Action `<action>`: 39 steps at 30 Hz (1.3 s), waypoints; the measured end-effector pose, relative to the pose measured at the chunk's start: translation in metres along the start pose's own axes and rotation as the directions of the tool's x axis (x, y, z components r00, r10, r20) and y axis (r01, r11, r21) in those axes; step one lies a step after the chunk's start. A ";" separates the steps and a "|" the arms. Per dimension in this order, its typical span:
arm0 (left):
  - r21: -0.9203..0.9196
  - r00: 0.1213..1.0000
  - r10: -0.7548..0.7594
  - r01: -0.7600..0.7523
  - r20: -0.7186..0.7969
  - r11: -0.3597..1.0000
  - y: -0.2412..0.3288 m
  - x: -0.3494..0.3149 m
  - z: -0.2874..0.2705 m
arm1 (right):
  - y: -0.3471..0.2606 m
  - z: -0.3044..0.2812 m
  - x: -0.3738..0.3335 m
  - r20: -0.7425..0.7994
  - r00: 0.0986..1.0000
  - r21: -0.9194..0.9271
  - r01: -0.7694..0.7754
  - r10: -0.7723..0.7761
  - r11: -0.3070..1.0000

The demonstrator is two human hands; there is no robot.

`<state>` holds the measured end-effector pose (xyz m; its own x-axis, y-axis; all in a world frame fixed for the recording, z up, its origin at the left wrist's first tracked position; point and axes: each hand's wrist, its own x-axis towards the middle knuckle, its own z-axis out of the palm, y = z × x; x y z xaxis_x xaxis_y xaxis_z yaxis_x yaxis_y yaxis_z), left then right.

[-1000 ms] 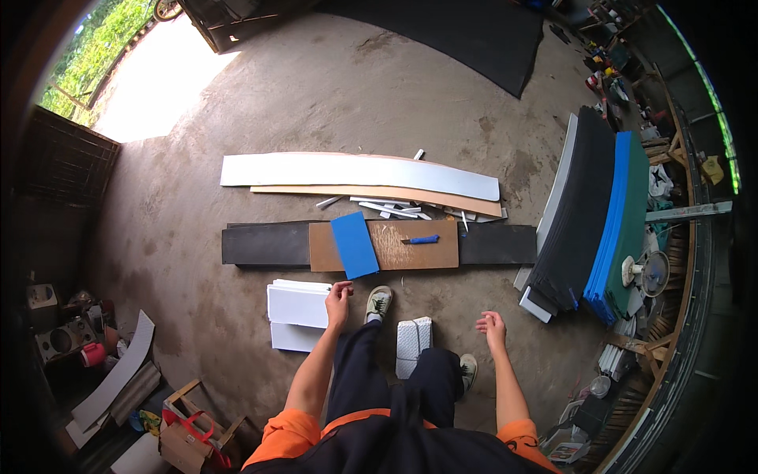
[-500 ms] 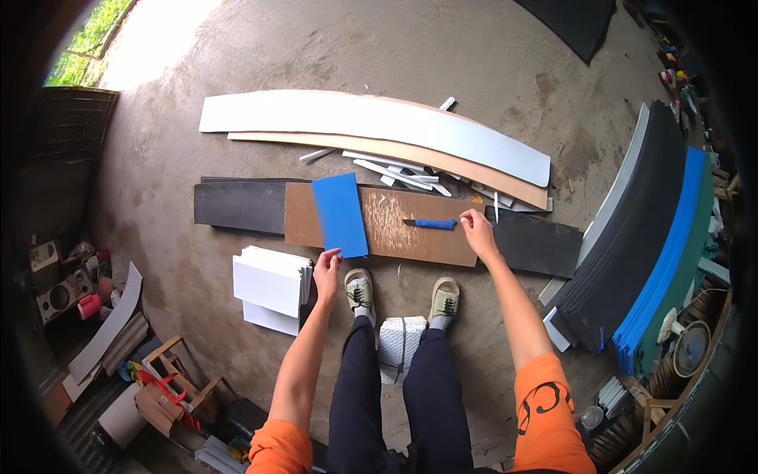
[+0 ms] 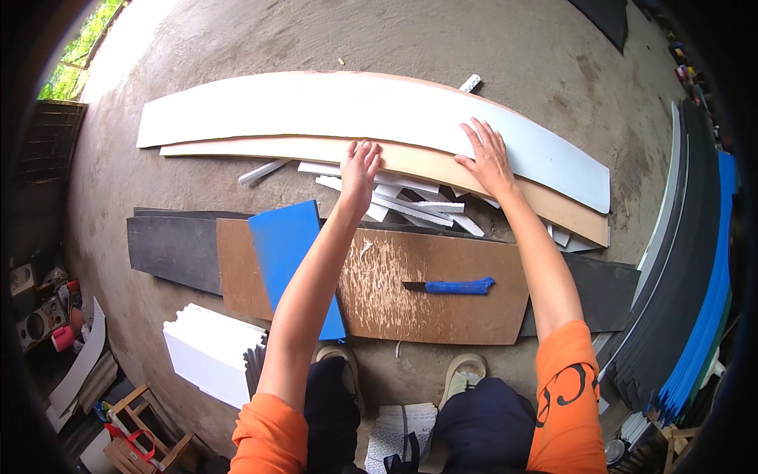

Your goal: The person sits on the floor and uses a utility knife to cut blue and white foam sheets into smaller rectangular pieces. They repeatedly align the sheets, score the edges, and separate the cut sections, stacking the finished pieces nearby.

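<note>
A long white sheet lies crosswise on the far side, over a tan sheet whose near edge shows. My right hand is spread at the white sheet's near edge, fingers apart. My left hand reaches the tan sheet's near edge; its fingers are extended, and nothing shows in them. Below my forearms, a scratched brown board rests on dark sheets. On the board lie a knife with a blue-wrapped handle and a blue sheet, partly hidden by my left forearm.
White offcut strips lie loose between the long sheets and the board. A stack of white pieces stands at the near left. Long black sheets and blue sheets are piled along the right. A wooden frame is at the lower left.
Both hands have moved forward, away from the blue sheet and the knife, to the long white and tan sheets. The view has moved closer to them. The knife still lies on the board.
</note>
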<state>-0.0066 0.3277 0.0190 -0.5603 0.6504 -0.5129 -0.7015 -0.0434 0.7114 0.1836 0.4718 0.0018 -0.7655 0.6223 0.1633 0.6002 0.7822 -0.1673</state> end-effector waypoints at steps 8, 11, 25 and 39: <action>-0.089 0.998 -0.055 0.058 0.033 0.994 -0.015 0.044 -0.018 | 0.016 0.031 -0.003 -0.002 0.944 -0.405 0.300 -0.329 0.864; -0.122 0.991 -0.076 0.089 0.110 0.989 -0.005 0.043 -0.021 | 0.004 0.015 0.001 0.012 0.941 -0.314 0.326 -0.339 0.892; 0.028 0.966 0.181 -0.189 0.186 0.982 0.050 -0.035 0.020 | -0.061 -0.084 -0.014 -0.258 0.943 0.155 0.256 -0.211 0.954; -0.187 0.578 0.571 -0.589 0.583 0.786 0.229 -0.267 0.092 | -0.117 -0.357 -0.023 -0.484 0.870 0.246 0.234 -0.090 0.941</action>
<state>0.0228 0.2137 0.3632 -0.4675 0.7931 0.3904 -0.3040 -0.5590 0.7714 0.2139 0.3766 0.3646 -0.6079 0.4861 0.6278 0.3285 0.8738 -0.3584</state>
